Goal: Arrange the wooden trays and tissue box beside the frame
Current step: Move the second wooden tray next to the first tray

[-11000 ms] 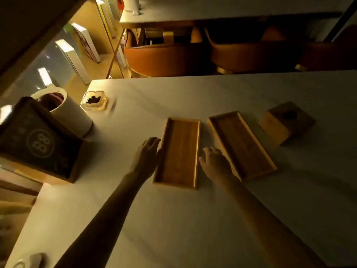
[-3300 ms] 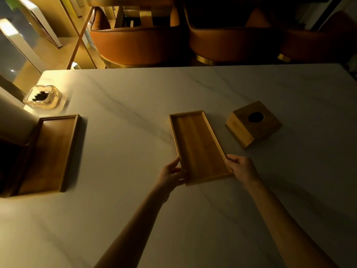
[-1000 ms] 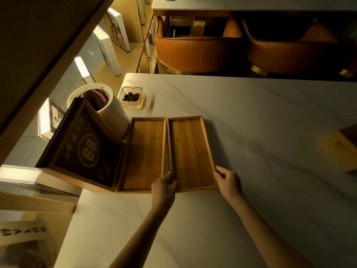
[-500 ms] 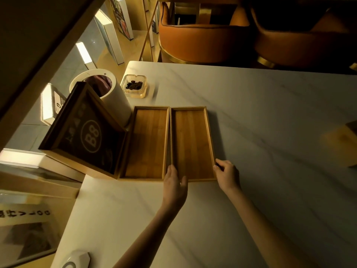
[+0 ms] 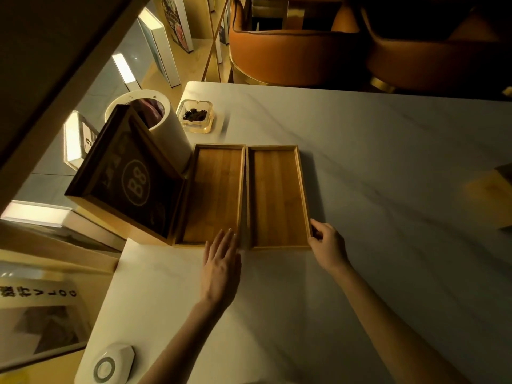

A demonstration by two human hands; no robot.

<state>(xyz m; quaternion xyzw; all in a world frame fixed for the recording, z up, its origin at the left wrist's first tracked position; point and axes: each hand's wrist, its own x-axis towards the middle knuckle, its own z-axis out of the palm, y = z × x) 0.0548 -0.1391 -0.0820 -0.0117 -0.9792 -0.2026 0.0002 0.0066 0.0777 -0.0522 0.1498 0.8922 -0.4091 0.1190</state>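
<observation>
Two empty wooden trays lie side by side on the marble table (image 5: 360,167). The left tray (image 5: 213,195) rests against the dark leaning frame marked "B8" (image 5: 130,181). The right tray (image 5: 278,195) sits a narrow gap away from it. My left hand (image 5: 221,267) lies flat with fingers spread, its fingertips at the left tray's near right corner. My right hand (image 5: 327,248) pinches the right tray's near right corner. The wooden tissue box (image 5: 493,195) shows only as a blurred block at the right edge.
A white cylindrical bin (image 5: 163,131) stands behind the frame, with a glass ashtray (image 5: 195,116) beside it. A white round device (image 5: 110,364) lies at the table's near left corner. Orange chairs (image 5: 291,48) line the far side. Shelves with books stand to the left.
My left hand has let go of the right tray's near edge and slid left, opening flat by the left tray. The right hand stays on the right tray's corner.
</observation>
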